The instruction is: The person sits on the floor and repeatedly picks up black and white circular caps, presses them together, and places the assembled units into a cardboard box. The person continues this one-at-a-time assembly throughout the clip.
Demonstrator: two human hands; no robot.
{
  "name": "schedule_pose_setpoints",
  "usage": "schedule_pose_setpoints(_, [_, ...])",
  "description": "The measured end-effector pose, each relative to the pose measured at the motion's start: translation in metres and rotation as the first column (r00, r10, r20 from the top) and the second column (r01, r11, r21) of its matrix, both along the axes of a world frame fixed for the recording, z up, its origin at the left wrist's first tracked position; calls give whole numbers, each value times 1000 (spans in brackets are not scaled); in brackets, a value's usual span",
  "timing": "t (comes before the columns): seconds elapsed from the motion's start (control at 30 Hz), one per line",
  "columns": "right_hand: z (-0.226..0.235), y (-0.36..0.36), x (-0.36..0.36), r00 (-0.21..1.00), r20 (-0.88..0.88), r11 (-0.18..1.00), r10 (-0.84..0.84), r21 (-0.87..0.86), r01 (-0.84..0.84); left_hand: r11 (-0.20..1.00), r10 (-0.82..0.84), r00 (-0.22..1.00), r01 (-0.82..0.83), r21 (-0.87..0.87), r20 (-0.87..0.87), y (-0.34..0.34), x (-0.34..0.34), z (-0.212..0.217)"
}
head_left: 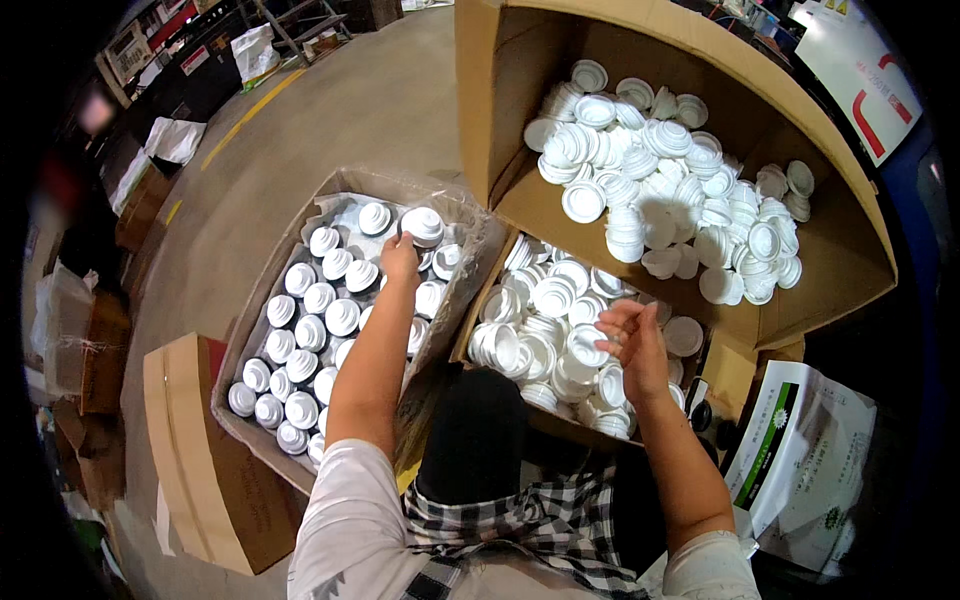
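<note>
My left hand (400, 258) is at the far end of the left carton (237, 340). Its fingers close on the lower left edge of a white stepped plastic lid (423, 226), seemingly one of a small stack. Below it, similar white lids (342, 317) stand in rows on a pale liner. Over a middle carton (462, 345) filled with loose white lids (553, 297) hovers my right hand (638, 345), its fingers apart and slightly curled, and nothing shows in it.
A large tipped carton (480, 110) at the far right holds a heap of white lids (640, 160). A closed brown carton (205, 450) stands at the near left, and a white and green printed package (800, 460) lies at the near right. Yellow lines (250, 115) mark the floor.
</note>
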State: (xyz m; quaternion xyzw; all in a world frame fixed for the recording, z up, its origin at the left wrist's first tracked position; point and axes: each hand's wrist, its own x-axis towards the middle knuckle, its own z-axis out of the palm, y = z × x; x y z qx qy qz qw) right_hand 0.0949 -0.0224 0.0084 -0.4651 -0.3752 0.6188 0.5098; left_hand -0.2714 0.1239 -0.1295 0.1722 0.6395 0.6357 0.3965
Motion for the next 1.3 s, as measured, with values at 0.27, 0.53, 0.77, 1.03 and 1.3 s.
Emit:
schedule_pose_setpoints(0.27, [-5,5,-1,1000,-12,998,13,-62,-14,878,-434,901,424,-223,2,85,-26,-82])
schedule_pose_setpoints(0.53, [-10,-1,-5,994,-2,985,111,-134,-110,965,-263,956,259,-47,-131,87,-13,-114])
schedule_pose_setpoints(0.77, [-8,-4,-4,991,53,984,126,-131,-118,841,-540,554,387,-378,-634,36,5,-103])
schedule_pose_setpoints(1.03, [-9,-3,-6,987,82,986,140,-104,-131,634,-773,277,356,-687,-570,23,17,-64])
schedule_pose_setpoints(1.3, [-11,-5,-7,979,110,982,173,-95,-163,745,-583,32,419,-519,-812,31,-12,-90])
